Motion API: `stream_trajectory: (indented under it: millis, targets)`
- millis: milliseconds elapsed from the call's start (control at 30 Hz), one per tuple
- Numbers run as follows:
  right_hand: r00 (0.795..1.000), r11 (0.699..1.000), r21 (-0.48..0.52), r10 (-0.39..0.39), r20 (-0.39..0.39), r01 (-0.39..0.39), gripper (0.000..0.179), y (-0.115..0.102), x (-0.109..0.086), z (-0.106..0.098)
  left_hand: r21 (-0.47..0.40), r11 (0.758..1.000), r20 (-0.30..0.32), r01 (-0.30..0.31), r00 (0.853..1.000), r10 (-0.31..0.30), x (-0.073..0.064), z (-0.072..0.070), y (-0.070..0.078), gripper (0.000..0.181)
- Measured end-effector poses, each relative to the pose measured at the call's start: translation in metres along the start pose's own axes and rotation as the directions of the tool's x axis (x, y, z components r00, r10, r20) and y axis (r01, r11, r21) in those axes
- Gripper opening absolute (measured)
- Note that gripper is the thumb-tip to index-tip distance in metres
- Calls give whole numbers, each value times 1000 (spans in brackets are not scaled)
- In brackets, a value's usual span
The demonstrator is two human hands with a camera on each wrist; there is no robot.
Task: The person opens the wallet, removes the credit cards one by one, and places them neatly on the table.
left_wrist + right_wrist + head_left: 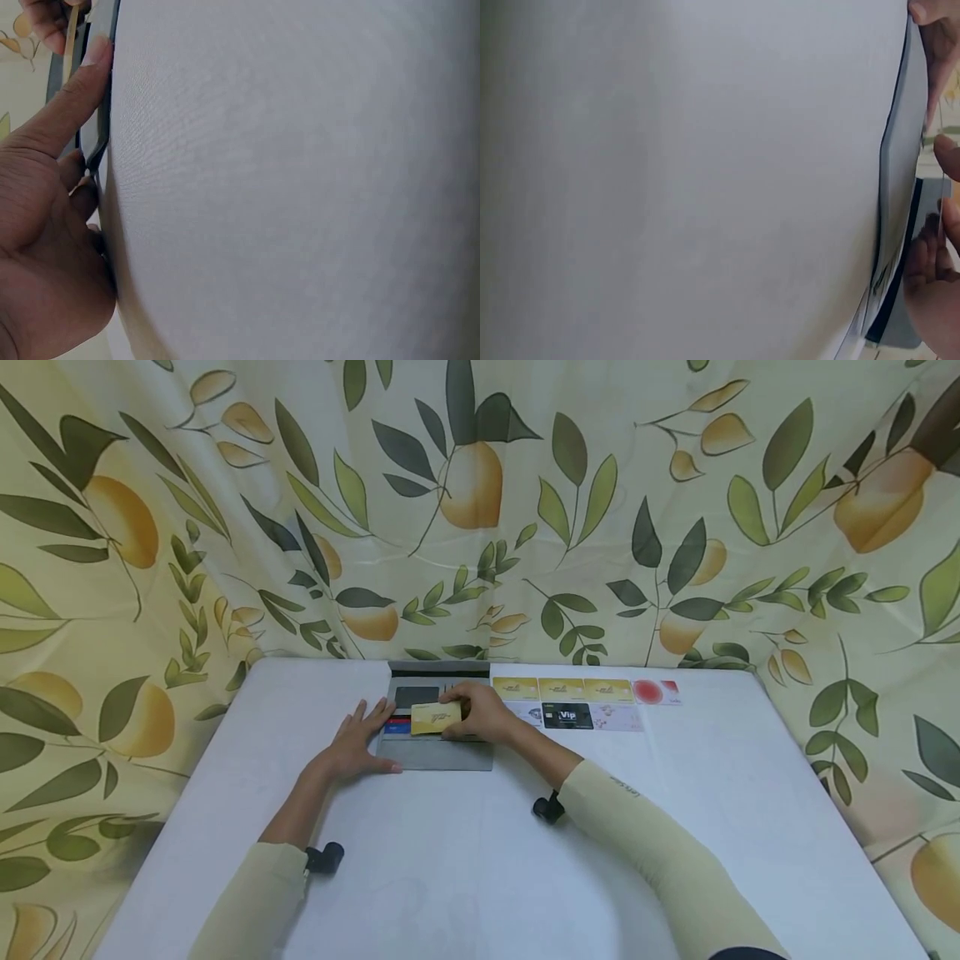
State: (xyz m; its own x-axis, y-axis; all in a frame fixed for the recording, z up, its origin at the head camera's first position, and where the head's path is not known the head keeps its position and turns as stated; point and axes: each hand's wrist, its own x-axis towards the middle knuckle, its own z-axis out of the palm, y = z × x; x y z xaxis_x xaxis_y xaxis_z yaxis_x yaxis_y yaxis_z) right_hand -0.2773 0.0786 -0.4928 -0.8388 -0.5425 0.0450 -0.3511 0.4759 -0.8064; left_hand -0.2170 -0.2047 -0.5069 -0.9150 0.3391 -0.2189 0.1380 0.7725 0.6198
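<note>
A grey wallet lies unfolded near the far edge of the white table. It has a dark window panel, and red and blue cards show at its left side. My right hand pinches a gold card by its right end, over the wallet. In the left wrist view the gold card appears edge-on. My left hand rests at the wallet's left side, fingers spread and thumb at the near left corner. The right wrist view shows the wallet's edge and part of my right hand.
Right of the wallet lie two rows of cards: three gold cards and a white card with a red circle, then a black Vip card beside a pale pink card. A leaf-and-fruit patterned curtain hangs behind the table.
</note>
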Motion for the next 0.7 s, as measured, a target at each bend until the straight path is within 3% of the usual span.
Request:
stream_trajectory:
  millis: [700]
  targets:
    - [999,984,-179,-13,-36,6,53,15,-17,-23,4,1000,5,-12,1000,12,0,0,-3,116]
